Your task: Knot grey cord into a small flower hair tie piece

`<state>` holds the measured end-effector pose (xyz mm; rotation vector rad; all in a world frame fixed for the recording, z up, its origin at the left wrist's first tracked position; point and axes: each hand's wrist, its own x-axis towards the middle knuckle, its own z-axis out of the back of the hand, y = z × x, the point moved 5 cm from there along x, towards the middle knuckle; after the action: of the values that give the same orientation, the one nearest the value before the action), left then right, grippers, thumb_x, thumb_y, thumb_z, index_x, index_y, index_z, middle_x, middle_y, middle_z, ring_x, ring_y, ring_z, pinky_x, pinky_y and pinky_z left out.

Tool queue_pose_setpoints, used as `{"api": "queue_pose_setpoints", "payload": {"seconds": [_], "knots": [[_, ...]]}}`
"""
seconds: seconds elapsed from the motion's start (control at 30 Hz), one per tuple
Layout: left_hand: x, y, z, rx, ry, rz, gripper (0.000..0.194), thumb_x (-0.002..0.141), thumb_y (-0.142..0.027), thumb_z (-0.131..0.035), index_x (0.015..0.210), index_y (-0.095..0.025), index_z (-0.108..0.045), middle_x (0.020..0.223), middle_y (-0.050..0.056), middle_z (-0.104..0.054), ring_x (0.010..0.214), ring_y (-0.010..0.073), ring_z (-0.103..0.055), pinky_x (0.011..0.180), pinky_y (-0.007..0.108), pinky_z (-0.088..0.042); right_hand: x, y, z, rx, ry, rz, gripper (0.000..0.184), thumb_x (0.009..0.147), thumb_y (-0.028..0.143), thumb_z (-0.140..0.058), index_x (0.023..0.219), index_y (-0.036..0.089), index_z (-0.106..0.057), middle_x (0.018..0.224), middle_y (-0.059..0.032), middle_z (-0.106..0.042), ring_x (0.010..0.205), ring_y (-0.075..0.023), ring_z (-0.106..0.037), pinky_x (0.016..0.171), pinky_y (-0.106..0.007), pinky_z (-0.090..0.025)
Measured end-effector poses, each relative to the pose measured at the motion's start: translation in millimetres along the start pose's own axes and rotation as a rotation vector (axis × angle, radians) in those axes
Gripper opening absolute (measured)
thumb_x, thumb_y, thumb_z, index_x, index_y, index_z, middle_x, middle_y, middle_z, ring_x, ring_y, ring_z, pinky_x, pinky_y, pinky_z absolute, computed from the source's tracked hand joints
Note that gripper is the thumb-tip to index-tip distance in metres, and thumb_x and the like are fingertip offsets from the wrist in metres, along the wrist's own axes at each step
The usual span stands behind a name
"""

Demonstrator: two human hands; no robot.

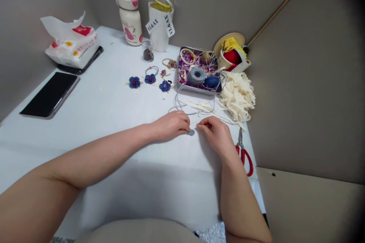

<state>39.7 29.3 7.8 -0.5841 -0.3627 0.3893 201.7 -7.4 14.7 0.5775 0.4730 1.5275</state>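
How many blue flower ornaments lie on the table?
3: the left blue flower, the middle blue flower by a grey hair tie, and the right blue flower, nearest the metal tin.

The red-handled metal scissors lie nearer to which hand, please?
Right: the right hand is just left of the red-handled metal scissors; the left hand is farther left.

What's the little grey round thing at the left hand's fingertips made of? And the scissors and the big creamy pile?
Grey round piece: perhaps felt or cloth, since it looks flat and dull, but it's too small to be sure.
Scissors: probably metal blades, grey and slightly shiny; smooth red handles, likely plastic.
Creamy pile: probably lace; it looks soft, matte and ruffled.
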Motion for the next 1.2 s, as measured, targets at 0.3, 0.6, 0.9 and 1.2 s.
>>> {"api": "queue_pose_setpoints", "payload": {"seconds": [0.3,0.6,0.9,1.2], "knots": [[-1,-6,5.7,-0.022,-0.022,0.052,0.019,0.089,-0.022,-0.052,0.088,-0.019,-0.071,0.093,0.006,-0.067,0.089,0.0175,-0.060,0.083,0.031,-0.045,6,-16,13,-0.062,-0.214,-0.003,0.009,0.079,0.024,-0.055,0.079,0.020,-0.063,0.079,-0.0049,-0.063,0.073,-0.0201,-0.054,0.071,-0.034,-0.041],[-2,1,8.0,0.027,-0.128,0.129,0.016,0.085,-0.021,-0.055,0.090,-0.016,-0.069,0.094,0.007,-0.065,0.092,0.0195,-0.057,0.085,0.032,-0.044,9,-19,-1,-0.139,-0.004,0.099,0.008,0.079,0.018,-0.056,0.079,0.021,-0.063,0.086,-0.0062,-0.059,0.086,-0.0228,-0.052,0.082,-0.037,-0.041],[-2,1,5.8,0.062,-0.057,0.122,0.016,0.085,-0.026,-0.057,0.086,-0.017,-0.070,0.089,0.007,-0.063,0.089,0.0206,-0.054,0.085,0.035,-0.043,2,-35,6,-0.244,0.124,0.059,0.014,0.081,0.015,-0.048,0.072,0.021,-0.057,0.085,-0.0066,-0.056,0.087,-0.0226,-0.049,0.080,-0.036,-0.039],[-3,2,13.8,0.041,-0.214,0.164,0.011,0.081,-0.022,-0.057,0.080,-0.017,-0.067,0.086,0.006,-0.063,0.089,0.0203,-0.056,0.083,0.033,-0.044,1,-19,19,-0.144,-0.031,0.087,0.017,0.087,0.022,-0.048,0.094,0.021,-0.063,0.093,-0.0062,-0.059,0.089,-0.0213,-0.055,0.081,-0.035,-0.042]]}}
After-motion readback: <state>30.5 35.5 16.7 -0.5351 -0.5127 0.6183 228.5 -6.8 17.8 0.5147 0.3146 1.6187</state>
